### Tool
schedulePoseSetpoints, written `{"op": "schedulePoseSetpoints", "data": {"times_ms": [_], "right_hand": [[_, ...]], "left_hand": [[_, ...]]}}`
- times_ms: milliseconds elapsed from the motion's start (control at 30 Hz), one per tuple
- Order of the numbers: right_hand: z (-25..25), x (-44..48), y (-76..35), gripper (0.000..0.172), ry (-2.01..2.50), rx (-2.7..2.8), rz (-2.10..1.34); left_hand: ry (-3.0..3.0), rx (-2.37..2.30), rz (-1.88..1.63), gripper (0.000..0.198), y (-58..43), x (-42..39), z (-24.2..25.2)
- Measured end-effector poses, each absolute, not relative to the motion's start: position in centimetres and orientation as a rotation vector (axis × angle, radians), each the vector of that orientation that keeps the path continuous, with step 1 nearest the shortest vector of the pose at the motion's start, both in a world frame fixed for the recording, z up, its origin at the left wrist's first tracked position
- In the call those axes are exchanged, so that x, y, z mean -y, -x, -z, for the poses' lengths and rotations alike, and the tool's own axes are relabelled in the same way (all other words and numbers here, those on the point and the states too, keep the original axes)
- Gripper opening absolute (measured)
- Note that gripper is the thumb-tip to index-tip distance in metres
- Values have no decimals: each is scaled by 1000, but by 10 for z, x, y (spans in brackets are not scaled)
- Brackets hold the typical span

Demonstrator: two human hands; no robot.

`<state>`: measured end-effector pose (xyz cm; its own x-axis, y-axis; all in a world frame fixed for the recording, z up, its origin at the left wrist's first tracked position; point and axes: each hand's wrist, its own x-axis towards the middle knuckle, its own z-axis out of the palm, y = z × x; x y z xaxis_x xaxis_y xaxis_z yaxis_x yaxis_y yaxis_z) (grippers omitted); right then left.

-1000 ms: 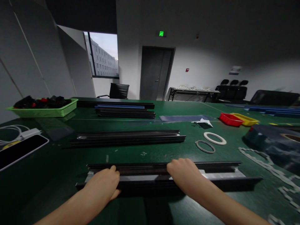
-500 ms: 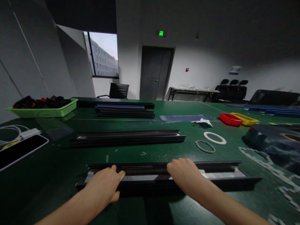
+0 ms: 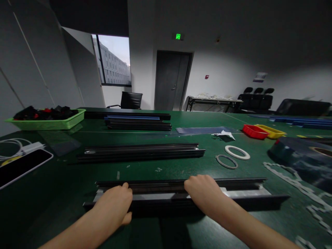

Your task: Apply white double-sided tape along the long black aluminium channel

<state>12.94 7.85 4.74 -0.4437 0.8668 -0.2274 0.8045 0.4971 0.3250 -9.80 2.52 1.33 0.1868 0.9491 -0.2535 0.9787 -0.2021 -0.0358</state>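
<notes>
A long black channel-shaped profile (image 3: 166,208) lies crosswise on the green table in front of me, with a pale silvery strip (image 3: 160,196) along its inside. My left hand (image 3: 114,204) is closed over the left part of this profile, thumb on the near side and fingers curled into the channel. Right of the middle, my right hand (image 3: 203,190) reaches into the channel as a fist. Its fingertips are hidden, so what they hold cannot be made out. A small white piece (image 3: 223,189) shows beside that wrist.
Beyond lies a second black profile (image 3: 142,153). Right of it are a white ring (image 3: 237,148), a grey ring (image 3: 219,159), a white plastic chain (image 3: 287,180) and a large dark roll (image 3: 290,160). A phone (image 3: 23,169) and a green basket (image 3: 70,121) stand left.
The fingers of my left hand have drawn in, and one that stuck out to the right is now tucked. My right hand and the profile stay in place.
</notes>
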Motion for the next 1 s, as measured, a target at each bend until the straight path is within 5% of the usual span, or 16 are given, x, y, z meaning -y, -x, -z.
{"op": "schedulePoseSetpoints", "data": {"times_ms": [1000], "right_hand": [[-47,-78,-131,25,-1404,-2397,-257]], "left_hand": [[-2311,-1776,114,23,91,-33,17]]}}
